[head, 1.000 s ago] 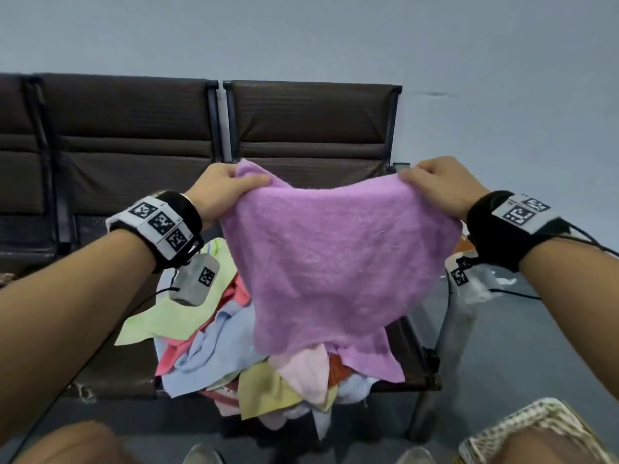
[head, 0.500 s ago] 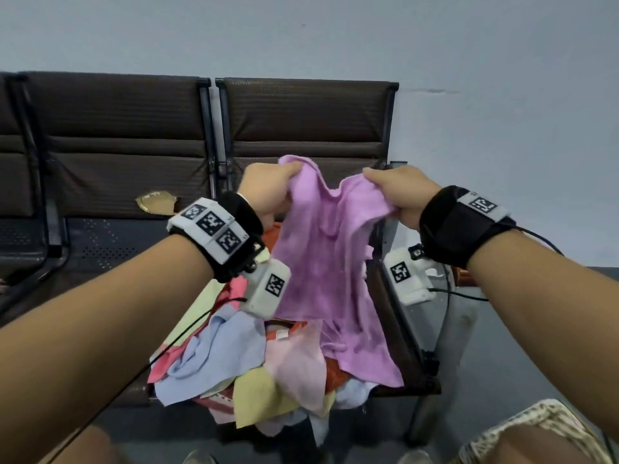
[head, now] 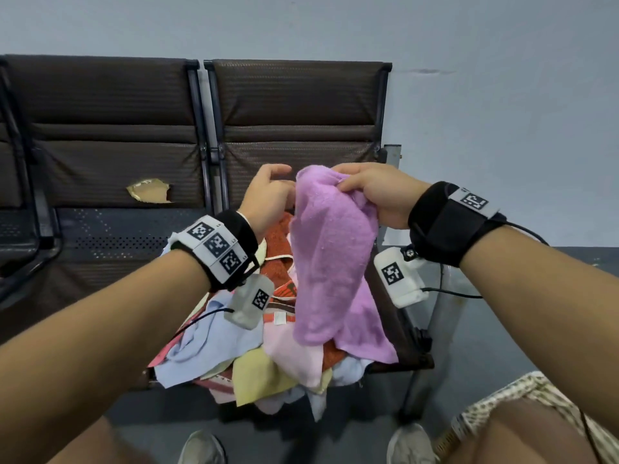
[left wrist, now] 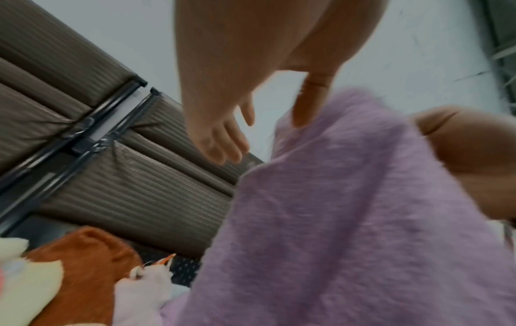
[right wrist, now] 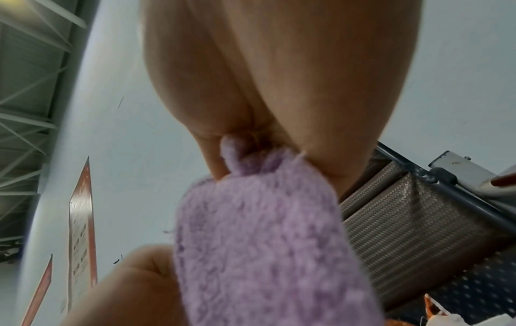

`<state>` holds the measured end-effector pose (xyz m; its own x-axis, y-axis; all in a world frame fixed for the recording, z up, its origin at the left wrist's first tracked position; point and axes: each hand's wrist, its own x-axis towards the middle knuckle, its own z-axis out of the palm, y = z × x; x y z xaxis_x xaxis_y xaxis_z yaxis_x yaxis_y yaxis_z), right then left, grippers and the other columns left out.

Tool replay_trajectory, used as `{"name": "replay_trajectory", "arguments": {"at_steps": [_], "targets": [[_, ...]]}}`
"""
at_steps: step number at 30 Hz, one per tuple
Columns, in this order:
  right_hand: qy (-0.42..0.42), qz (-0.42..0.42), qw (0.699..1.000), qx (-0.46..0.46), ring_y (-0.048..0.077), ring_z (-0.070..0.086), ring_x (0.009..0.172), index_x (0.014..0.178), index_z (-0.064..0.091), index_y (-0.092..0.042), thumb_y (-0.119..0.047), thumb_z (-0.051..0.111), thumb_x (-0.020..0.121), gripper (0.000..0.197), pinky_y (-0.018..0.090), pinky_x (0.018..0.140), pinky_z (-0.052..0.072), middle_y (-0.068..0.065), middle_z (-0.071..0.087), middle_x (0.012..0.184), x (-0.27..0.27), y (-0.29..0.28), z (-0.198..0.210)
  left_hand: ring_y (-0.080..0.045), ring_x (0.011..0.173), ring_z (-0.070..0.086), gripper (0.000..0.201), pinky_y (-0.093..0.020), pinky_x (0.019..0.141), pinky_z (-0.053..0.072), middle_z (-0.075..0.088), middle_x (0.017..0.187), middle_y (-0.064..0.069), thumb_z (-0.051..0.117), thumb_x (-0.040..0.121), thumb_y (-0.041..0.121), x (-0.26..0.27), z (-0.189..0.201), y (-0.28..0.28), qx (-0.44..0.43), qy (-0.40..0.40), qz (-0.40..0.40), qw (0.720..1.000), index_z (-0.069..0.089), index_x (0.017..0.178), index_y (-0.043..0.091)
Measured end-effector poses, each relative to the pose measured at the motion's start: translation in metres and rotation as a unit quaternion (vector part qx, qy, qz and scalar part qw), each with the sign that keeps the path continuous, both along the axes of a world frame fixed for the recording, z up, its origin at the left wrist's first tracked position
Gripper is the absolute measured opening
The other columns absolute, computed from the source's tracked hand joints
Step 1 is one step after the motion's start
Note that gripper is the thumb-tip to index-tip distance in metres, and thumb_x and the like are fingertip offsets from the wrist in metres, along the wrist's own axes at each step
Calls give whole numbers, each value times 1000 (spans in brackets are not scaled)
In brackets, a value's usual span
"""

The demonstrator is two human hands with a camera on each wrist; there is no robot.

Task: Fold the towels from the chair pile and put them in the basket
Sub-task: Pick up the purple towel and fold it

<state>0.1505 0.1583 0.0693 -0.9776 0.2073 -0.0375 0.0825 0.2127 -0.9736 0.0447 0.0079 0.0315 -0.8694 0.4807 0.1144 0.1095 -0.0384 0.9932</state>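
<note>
A purple towel hangs doubled lengthwise over the chair pile of mixed coloured towels. My right hand pinches its gathered top edge; the right wrist view shows the towel bunched between thumb and fingers. My left hand is just left of the towel's top, fingers straight and spread. In the left wrist view the left hand's fingers hold nothing, and its thumb lies at the edge of the towel. The towel's lower end rests on the pile. No basket is in view.
A row of brown chairs stands against a grey wall, and the left one has a torn patch on its back. A metal frame post stands at the right end. My shoes and knees are at the bottom edge.
The hands came together from holding the towel spread wide. Both top corners are now in my right hand, and my left hand has let go and opened.
</note>
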Motion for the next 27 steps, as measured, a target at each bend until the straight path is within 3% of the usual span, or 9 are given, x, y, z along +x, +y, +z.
{"name": "replay_trajectory", "arguments": {"at_steps": [3, 6, 8, 10, 13, 16, 18, 23, 27], "targets": [[8, 34, 998, -45, 12, 67, 76, 104, 70, -12, 4, 42, 94, 33, 22, 63, 55, 4, 69, 89, -2, 6, 0, -20, 75, 48, 72, -27, 61, 36, 47, 100, -18, 52, 62, 0, -9, -8, -7, -30, -44, -162, 985, 50, 134, -4], [-2, 59, 997, -42, 16, 70, 85, 98, 74, -17, -13, 54, 96, 21, 27, 73, 57, 4, 73, 96, -2, 20, -1, -23, 102, 67, 44, -31, 85, 55, 67, 116, -15, 59, 86, 4, -18, -7, -9, 8, -70, -244, 967, 59, 130, 0], [-48, 53, 995, 67, 24, 73, 96, 109, 74, -15, -30, 73, 88, 25, 34, 82, 59, 6, 76, 106, -1, 35, -1, -14, 86, 71, 26, -22, 69, 57, 75, 97, -6, 62, 94, 14, -26, -7, -5, -1, -50, -196, 979, 68, 116, 1], [-111, -1, 963, 244, 26, 75, 89, 101, 77, -12, -33, 86, 75, 35, 33, 75, 61, 5, 78, 94, -5, 53, -3, 0, 49, 55, 18, -14, 45, 43, 63, 57, 10, 66, 94, 21, -36, -6, 3, -109, 89, -128, 982, 69, 83, 8], [-135, -87, 909, 386, 24, 70, 79, 88, 77, -10, -33, 85, 74, 28, 36, 72, 60, 7, 75, 84, -18, 73, -8, -6, 51, 47, 40, -26, 52, 38, 53, 52, 5, 67, 92, 33, -55, -4, 24, -279, 316, -33, 906, 57, 57, 16], [-20, -206, 912, 354, 22, 60, 75, 76, 72, -17, -23, 71, 84, 10, 30, 62, 48, 5, 64, 75, -31, 83, -9, -14, 73, 59, 35, -33, 66, 47, 71, 77, -12, 66, 89, 41, -73, 10, 47, -243, 318, 53, 915, 72, 76, 9], [69, -254, 911, 318, 21, 57, 77, 84, 74, -20, -18, 61, 88, 13, 26, 65, 41, 4, 64, 79, -41, 88, -4, -9, 76, 58, 30, -31, 65, 47, 74, 85, -12, 65, 88, 38, -84, 24, 59, -182, 297, 79, 934, 75, 84, 9], [191, -268, 884, 330, 14, 57, 75, 86, 67, -26, -24, 56, 89, 11, 21, 59, 38, -10, 62, 76, -45, 85, 9, -7, 74, 54, 10, -27, 67, 47, 65, 79, -1, 65, 89, 14, -99, 49, 63, 16, 244, 10, 970, 73, 87, 8], [164, -207, 902, 341, 16, 57, 79, 92, 65, -21, -22, 56, 92, 9, 26, 64, 42, -4, 64, 84, -29, 85, -25, -11, 84, 52, 14, -28, 76, 46, 63, 89, -6, 66, 87, 0, -87, 13, 38, -7, 239, -63, 969, 73, 99, 3]]}}
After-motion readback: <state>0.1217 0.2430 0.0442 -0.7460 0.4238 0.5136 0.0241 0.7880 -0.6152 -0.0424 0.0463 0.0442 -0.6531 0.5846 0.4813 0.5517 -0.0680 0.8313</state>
